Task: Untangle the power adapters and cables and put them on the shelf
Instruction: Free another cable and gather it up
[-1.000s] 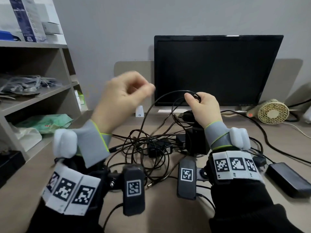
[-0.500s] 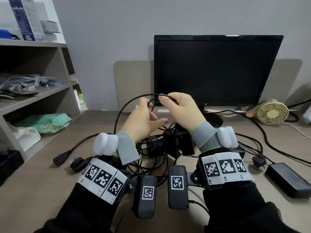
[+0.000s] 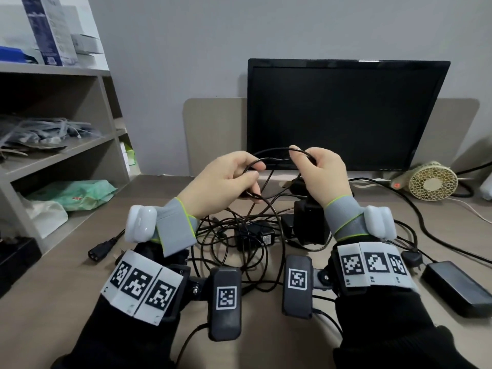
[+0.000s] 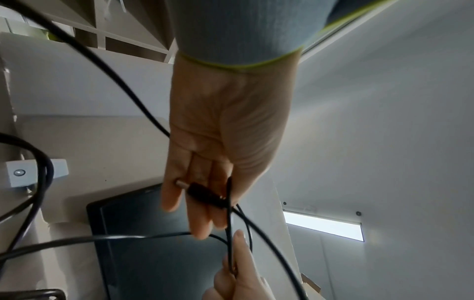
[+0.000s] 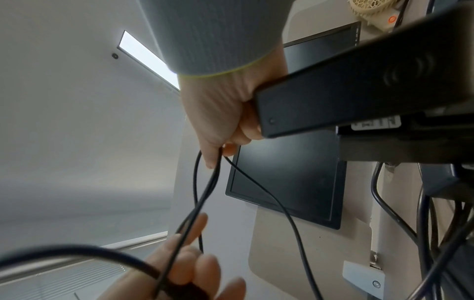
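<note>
A tangle of black cables (image 3: 247,235) with a small adapter (image 3: 255,237) lies on the desk in front of me. Above it my left hand (image 3: 253,171) pinches a thin black cable (image 3: 277,159); in the left wrist view its barrel plug (image 4: 202,192) lies under the thumb of the left hand (image 4: 205,203). My right hand (image 3: 300,161) grips a black adapter (image 3: 308,222) held off the desk. In the right wrist view the right hand (image 5: 218,154) pinches the same cable's loop while holding the adapter (image 5: 359,81).
The shelf (image 3: 66,153) stands to the left with bags and boxes on its boards. A monitor (image 3: 346,115) is behind the hands, a small fan (image 3: 431,179) to its right. Another flat adapter (image 3: 455,286) lies at the right, a loose plug (image 3: 102,250) at the left.
My left hand came down from high on the left and took the thin cable beside the right hand. The right hand shifted left and up with the adapter.
</note>
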Available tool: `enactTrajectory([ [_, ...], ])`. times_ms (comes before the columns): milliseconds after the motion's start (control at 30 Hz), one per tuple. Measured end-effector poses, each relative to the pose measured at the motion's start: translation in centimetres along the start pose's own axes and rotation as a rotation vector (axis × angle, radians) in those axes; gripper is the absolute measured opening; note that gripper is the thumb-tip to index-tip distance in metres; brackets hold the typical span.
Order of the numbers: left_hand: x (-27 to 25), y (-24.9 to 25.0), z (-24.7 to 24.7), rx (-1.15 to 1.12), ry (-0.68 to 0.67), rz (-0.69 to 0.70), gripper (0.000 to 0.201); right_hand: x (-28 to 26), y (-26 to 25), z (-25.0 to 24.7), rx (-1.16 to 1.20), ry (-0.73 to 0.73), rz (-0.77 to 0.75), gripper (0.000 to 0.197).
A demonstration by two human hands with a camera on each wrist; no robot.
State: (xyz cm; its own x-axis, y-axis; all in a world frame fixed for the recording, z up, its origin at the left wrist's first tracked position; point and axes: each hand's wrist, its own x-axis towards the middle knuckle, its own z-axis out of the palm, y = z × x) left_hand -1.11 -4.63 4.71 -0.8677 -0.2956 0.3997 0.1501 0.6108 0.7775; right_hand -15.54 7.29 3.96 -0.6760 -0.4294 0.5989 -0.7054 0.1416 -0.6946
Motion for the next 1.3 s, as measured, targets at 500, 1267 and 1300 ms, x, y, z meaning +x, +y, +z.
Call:
enactTrajectory([
  [500, -0.2, 0.1, -1.2, -0.185, 0.145, 0.05, 0.052, 0.8, 1.7, -1.4, 0.022, 0.067, 0.119, 0.052],
  [1267, 0.4, -1.2, -0.5, 0.168, 0.097, 0.048, 0.013, -0.5, -2.6, 0.6, 0.399, -0.388, 0.021, 0.047],
  [1300, 0.5, -1.8, -1.1, 0.177, 0.127, 0.025, 0.017, -0.5, -2.7, 0.5, 0.433, -0.355, 0.035, 0.045],
])
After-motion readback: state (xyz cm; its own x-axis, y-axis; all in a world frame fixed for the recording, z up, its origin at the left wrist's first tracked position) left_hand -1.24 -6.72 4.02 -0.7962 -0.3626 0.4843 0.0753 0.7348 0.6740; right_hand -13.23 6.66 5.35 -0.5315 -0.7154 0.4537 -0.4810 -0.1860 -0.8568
